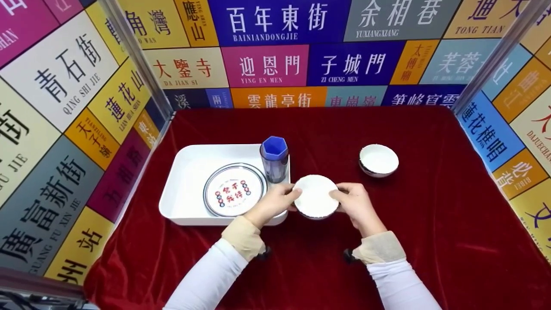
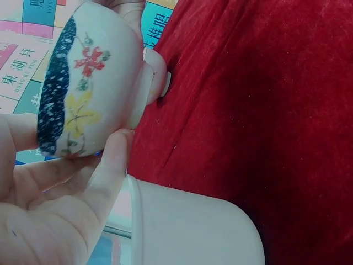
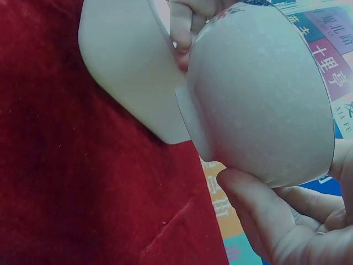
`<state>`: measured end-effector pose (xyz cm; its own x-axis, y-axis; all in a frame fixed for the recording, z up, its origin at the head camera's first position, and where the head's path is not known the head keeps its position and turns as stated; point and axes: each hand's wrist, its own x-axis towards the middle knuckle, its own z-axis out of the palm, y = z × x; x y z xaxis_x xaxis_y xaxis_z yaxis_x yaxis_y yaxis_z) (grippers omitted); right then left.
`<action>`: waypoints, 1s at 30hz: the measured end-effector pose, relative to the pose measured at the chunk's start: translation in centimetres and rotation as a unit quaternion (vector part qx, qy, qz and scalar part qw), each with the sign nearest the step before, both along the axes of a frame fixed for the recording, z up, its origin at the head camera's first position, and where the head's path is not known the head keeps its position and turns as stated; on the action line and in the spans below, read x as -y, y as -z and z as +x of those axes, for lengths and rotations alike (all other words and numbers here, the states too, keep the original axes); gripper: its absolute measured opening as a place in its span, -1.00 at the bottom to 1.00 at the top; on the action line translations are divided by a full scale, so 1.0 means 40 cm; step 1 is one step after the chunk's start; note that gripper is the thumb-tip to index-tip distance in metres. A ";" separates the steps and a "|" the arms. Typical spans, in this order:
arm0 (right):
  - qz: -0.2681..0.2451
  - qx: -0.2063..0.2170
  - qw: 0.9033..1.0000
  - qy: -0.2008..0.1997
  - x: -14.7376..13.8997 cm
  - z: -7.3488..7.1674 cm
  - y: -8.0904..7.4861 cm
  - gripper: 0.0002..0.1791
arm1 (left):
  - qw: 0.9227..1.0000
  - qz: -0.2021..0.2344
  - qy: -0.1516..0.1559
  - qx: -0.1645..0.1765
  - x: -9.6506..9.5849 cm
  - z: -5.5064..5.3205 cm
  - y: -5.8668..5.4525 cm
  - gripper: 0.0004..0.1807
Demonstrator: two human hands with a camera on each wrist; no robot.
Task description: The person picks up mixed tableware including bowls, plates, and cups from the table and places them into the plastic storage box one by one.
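Observation:
A white bowl (image 1: 316, 196) is held up between both hands, just right of the white tray. My left hand (image 1: 277, 202) grips its left side, thumb at the rim and fingers beneath. On the opposite side my right hand (image 1: 355, 204) grips it the same way. In the left wrist view the bowl (image 2: 105, 77) shows painted red and yellow flowers and a dark speckled band along its rim. The right wrist view shows a plainer side of the bowl (image 3: 265, 99) and its foot ring. A second white bowl (image 1: 379, 160) stands on the cloth, behind and right of my hands.
The white tray (image 1: 181, 206) holds a round plate (image 1: 235, 191) with red lettering and a dark cup with a blue hexagonal top (image 1: 274, 159). Dark red velvet cloth (image 1: 430, 193) covers the table. Panels with street names (image 1: 267, 64) wall in the back and sides.

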<state>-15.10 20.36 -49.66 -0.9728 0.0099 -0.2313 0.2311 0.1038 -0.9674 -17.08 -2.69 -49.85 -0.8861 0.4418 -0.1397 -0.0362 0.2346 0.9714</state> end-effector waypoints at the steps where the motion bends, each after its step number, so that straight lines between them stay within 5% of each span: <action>1: 0.001 0.000 1.000 0.000 0.002 -0.001 -0.001 -0.63 | 1.000 0.004 0.000 0.005 0.000 0.000 -0.002 -0.57; 20: -0.003 -0.003 1.000 -0.019 0.026 -0.001 -0.012 -0.63 | 0.999 0.015 -0.034 0.036 0.021 -0.007 -0.007 -0.62; 30: -0.007 -0.010 0.999 -0.038 0.030 0.000 -0.007 -0.61 | 0.998 0.014 -0.058 0.021 0.033 -0.006 -0.002 -0.62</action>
<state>-15.10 19.15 -49.39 -0.9751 -0.0664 -0.2118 0.2042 0.1062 -0.9732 -17.34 -3.99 -49.76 -0.9253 0.3406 -0.1669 -0.1027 0.1986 0.9747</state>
